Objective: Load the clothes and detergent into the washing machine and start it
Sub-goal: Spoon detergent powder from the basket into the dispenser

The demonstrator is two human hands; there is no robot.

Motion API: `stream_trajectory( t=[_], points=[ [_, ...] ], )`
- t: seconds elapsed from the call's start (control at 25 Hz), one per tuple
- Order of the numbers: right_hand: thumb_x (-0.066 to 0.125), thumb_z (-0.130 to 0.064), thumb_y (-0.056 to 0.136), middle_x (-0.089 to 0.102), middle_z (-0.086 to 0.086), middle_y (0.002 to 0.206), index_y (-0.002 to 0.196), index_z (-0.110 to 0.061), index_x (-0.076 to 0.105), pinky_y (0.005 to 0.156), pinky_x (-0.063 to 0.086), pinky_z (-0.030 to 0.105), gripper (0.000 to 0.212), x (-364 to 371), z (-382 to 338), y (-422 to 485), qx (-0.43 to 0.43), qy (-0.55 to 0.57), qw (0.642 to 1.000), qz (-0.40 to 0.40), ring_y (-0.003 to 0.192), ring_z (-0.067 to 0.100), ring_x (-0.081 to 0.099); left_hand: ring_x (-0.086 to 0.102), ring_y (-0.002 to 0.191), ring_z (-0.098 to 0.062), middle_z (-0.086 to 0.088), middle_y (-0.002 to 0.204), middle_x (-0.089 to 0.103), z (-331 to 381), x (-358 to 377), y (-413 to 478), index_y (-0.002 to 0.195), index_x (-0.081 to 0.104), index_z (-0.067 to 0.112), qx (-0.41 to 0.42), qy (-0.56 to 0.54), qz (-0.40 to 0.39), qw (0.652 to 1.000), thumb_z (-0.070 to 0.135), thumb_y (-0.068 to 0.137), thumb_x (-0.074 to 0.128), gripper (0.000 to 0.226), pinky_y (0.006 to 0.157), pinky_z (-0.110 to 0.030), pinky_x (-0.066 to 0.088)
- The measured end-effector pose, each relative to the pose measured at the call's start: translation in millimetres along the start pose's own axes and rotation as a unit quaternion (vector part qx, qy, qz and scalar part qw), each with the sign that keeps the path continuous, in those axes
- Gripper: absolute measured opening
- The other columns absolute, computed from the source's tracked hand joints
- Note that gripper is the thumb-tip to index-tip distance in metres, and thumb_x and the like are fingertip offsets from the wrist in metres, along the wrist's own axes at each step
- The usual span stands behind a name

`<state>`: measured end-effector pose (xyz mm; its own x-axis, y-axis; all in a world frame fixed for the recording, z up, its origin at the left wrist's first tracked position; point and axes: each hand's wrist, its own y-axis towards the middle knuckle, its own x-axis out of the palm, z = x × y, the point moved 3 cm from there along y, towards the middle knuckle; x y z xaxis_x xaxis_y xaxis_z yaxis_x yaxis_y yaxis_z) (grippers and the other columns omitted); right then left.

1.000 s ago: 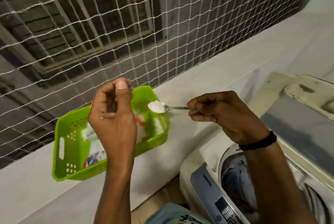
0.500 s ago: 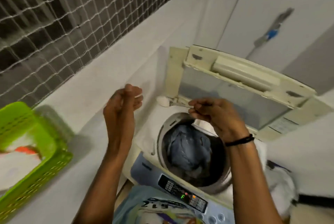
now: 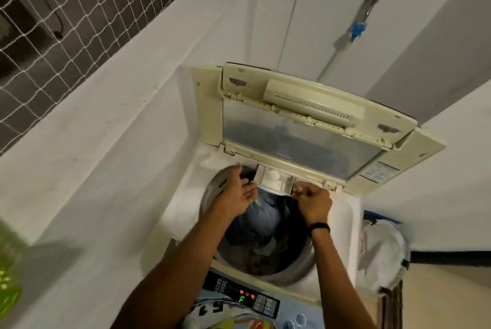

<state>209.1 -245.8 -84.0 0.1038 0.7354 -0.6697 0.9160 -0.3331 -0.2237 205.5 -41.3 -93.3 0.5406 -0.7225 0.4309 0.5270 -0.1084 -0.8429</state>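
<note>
basket (image 3: 8, 296) blurred, clothes (image 3: 261, 219) half hidden

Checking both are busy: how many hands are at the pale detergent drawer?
2: left hand, fingers straight, left of the pale detergent drawer; right hand, curled, at its right corner.

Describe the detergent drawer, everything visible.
The drawer is a small, pale, plastic-looking tray, pulled out from the back rim of the washer under the raised lid, jutting over the tub opening. It holds heaps of white powder. The right hand, fingers curled, is at its front right corner; whether it grips the drawer is unclear. The open left hand is just left of it, contact unclear.
</note>
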Motion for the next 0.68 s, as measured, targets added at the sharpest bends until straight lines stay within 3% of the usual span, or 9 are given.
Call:
stream_trajectory(
  t=[0.16,0.28,0.44,0.56,0.64,0.68],
  points=[
    [0.060,0.000,0.089,0.072,0.011,0.118,0.117,-0.009,0.071,0.101,0.049,0.034,0.032,30.6,6.9,-20.9,-0.128,-0.085,0.988,-0.019,0.111,0.029,0.065,0.056,0.091,-0.029,-0.017,0.103,0.051,-16.3,12.6,20.2,0.118,0.051,0.011,-0.018,-0.014,0.010,1.000,0.065,0.090,0.054,0.061,0.080,-0.039,0.046],
    [0.064,0.003,0.087,0.071,0.013,0.116,0.119,-0.005,0.069,0.104,0.048,0.033,0.034,33.6,11.8,-27.5,-0.164,-0.081,0.983,0.024,0.111,0.028,0.066,0.052,0.125,-0.035,-0.021,0.130,0.052,-24.1,15.7,30.4,0.133,0.049,0.005,-0.028,-0.007,0.005,1.000,0.067,0.089,0.052,0.076,0.107,-0.043,0.043],
    [0.068,0.007,0.082,0.073,0.013,0.110,0.114,-0.006,0.071,0.096,0.045,0.027,0.035,34.4,11.3,-26.3,-0.196,-0.089,0.975,0.055,0.104,0.028,0.069,0.052,0.118,-0.034,-0.021,0.127,0.054,-26.7,13.3,33.3,0.129,0.050,0.005,-0.026,-0.006,0.011,1.000,0.069,0.089,0.051,0.076,0.108,-0.043,0.040],
    [0.063,0.000,0.086,0.076,0.010,0.104,0.109,-0.012,0.074,0.090,0.052,0.029,0.028,33.1,13.6,-15.9,-0.114,-0.049,0.990,0.071,0.098,0.028,0.070,0.054,0.106,-0.031,-0.020,0.114,0.056,-21.4,11.6,26.6,0.124,0.051,0.004,-0.017,-0.006,0.015,1.000,0.068,0.091,0.047,0.073,0.095,-0.041,0.047],
    [0.063,-0.008,0.088,0.077,0.010,0.095,0.098,-0.019,0.077,0.086,0.054,0.031,0.020,31.2,18.9,-6.5,0.002,0.082,0.995,0.060,0.093,0.029,0.071,0.054,0.089,-0.026,-0.018,0.104,0.059,-9.9,10.4,12.2,0.128,0.050,0.006,0.003,0.008,0.029,1.000,0.067,0.093,0.045,0.071,0.074,-0.033,0.046],
    [0.066,-0.011,0.087,0.077,0.009,0.093,0.092,-0.022,0.077,0.087,0.056,0.034,0.016,32.0,20.6,-3.2,0.065,0.179,0.981,0.033,0.094,0.029,0.071,0.055,0.091,-0.026,-0.019,0.111,0.061,-2.7,9.7,3.7,0.134,0.049,0.007,0.022,0.019,0.039,0.999,0.066,0.094,0.044,0.072,0.073,-0.031,0.045]
  ],
)
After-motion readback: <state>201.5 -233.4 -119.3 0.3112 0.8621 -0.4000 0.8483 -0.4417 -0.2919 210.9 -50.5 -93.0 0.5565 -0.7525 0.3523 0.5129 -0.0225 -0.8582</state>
